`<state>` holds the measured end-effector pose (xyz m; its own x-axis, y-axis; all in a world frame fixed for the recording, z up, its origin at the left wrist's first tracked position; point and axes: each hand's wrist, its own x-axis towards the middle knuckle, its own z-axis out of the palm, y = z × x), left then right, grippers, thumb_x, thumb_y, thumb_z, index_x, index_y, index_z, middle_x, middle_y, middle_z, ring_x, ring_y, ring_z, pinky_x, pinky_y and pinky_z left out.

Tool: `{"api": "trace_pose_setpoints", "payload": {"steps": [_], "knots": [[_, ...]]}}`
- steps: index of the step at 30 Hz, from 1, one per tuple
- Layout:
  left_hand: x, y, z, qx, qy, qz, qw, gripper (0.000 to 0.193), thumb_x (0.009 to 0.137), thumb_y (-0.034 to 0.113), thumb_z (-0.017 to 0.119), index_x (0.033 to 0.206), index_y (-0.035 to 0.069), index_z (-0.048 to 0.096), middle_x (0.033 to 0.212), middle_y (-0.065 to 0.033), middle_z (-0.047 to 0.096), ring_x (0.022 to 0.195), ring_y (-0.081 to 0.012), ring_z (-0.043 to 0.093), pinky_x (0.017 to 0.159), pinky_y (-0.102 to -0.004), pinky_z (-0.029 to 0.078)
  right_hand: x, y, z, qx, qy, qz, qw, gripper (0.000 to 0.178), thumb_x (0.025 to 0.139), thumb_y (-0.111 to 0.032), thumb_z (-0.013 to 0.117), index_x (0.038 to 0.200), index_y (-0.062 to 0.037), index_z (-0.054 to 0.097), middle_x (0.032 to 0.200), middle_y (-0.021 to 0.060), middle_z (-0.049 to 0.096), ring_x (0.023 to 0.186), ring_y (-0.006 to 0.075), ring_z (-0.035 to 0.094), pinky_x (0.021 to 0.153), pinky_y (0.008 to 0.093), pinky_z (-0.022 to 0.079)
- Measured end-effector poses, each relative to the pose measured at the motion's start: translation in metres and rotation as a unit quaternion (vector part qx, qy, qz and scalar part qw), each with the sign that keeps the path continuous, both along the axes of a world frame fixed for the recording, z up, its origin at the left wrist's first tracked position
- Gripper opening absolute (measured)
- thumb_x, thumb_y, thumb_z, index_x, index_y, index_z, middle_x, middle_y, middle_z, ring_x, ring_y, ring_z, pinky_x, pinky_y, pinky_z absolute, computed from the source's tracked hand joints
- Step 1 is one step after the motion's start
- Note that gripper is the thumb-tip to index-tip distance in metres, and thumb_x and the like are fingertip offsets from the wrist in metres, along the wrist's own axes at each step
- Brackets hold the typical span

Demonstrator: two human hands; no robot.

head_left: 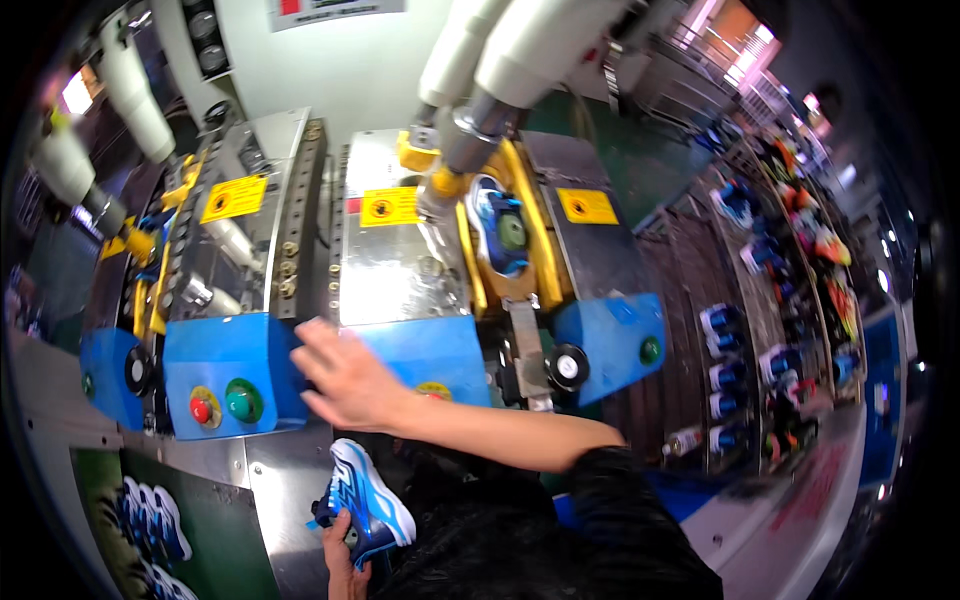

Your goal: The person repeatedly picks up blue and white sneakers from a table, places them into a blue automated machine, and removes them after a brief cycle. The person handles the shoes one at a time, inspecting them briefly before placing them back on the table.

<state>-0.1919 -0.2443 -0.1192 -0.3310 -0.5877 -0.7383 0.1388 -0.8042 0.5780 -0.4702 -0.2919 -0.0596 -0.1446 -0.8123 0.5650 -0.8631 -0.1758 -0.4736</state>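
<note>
My left hand (342, 560) grips a blue running shoe with a white sole (370, 495) low in front of me, the fingers around its dark collar. Across the front of the machine reaches my right forearm, with my right hand (350, 380) open and its fingers spread. That hand is beside the blue front panel (240, 350), close to a green button (240, 402) and a red button (201, 409). Whether it touches the machine I cannot tell. Another blue shoe (498, 230) sits between yellow side pads (543, 225) in the machine's right station, under a thick metal press rod (470, 145).
At the lower left, several shoes (160, 515) stand on a green surface (215, 530). A rack (690, 260) with several more shoes is on the right. Black round knobs (567, 367) stick out from the machine's front. Another station with a press rod (85, 195) is at far left.
</note>
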Motion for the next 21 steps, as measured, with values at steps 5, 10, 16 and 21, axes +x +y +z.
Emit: {"api": "trace_pose_setpoints", "payload": {"steps": [5,10,16,21], "knots": [[0.02,0.02,0.003,-0.082,-0.03,0.042,0.995,0.039,0.091,0.021,0.063,0.124,0.003,0.054,0.109,-0.0101,0.066,0.095,-0.0241,0.066,0.086,-0.0387,0.054,0.009,-0.013,-0.05,0.055,0.028,0.048,0.997,0.036,0.086,-0.02,0.061,0.114,0.0016,0.057,0.124,0.024,0.054,0.123,0.0389,0.049,0.111,0.0576,0.027],[0.063,0.075,0.014,-0.07,0.109,0.208,0.97,0.042,0.092,0.017,0.058,0.129,-0.001,0.049,0.116,-0.0167,0.064,0.104,-0.0305,0.065,0.094,-0.0474,0.052,0.072,0.073,-0.066,-0.063,-0.13,0.136,0.98,0.03,0.079,-0.003,0.065,0.109,-0.001,0.062,0.108,0.0141,0.066,0.103,0.0309,0.063,0.1,0.0482,0.046],[0.135,0.095,0.012,-0.181,-0.077,0.313,0.929,0.061,0.079,0.014,0.078,0.131,0.008,0.047,0.113,-0.0057,0.06,0.099,-0.0197,0.062,0.086,-0.0365,0.054,0.192,0.188,-0.13,0.215,-0.428,0.17,0.861,0.009,0.092,-0.002,0.058,0.095,0.002,0.066,0.087,0.0058,0.067,0.072,0.0101,0.062,0.065,0.0253,0.051],[0.174,-0.015,-0.129,-0.298,-0.427,0.178,0.835,0.096,0.073,0.021,0.078,0.145,-0.004,0.02,0.134,-0.0278,0.047,0.125,-0.0386,0.049,0.104,-0.0407,0.039,0.216,0.11,-0.055,0.205,-0.23,0.36,0.881,0.012,0.085,0.0,0.063,0.097,-0.0011,0.067,0.086,0.0109,0.07,0.076,0.0239,0.07,0.071,0.0292,0.054]]}}
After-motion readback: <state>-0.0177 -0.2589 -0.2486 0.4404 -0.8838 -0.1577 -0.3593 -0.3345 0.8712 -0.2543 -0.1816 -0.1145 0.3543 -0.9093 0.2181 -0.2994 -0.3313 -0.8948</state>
